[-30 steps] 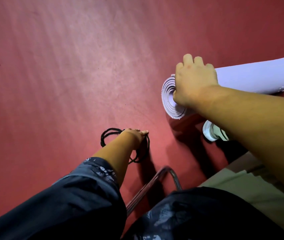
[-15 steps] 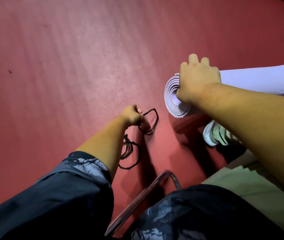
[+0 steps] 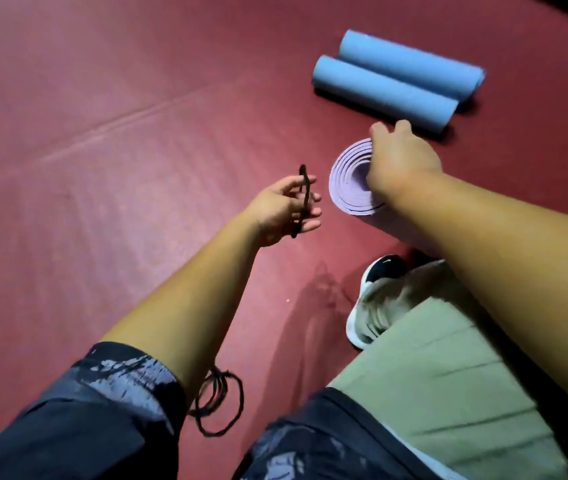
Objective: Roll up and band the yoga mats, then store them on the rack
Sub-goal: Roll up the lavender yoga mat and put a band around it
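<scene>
A rolled purple yoga mat (image 3: pixel 346 183) lies on the red floor with its spiral end toward me. My right hand (image 3: pixel 400 161) grips the top of that end. Just left of it, my left hand (image 3: pixel 284 209) is raised palm-up with a black elastic band (image 3: pixel 301 199) looped over its spread fingers. The rest of the purple roll is hidden under my right forearm. Several more black bands (image 3: pixel 220 407) lie on the floor below my left elbow.
Two rolled blue mats (image 3: pixel 384 90) lie side by side on the floor beyond the purple one. My shoe (image 3: pixel 376 296) and bent knee in khaki shorts sit at lower right. Red floor stretches to the left.
My left hand lifted one black band off the pile and brought it up beside the purple roll's end. The view tilted up, revealing the blue mats.
</scene>
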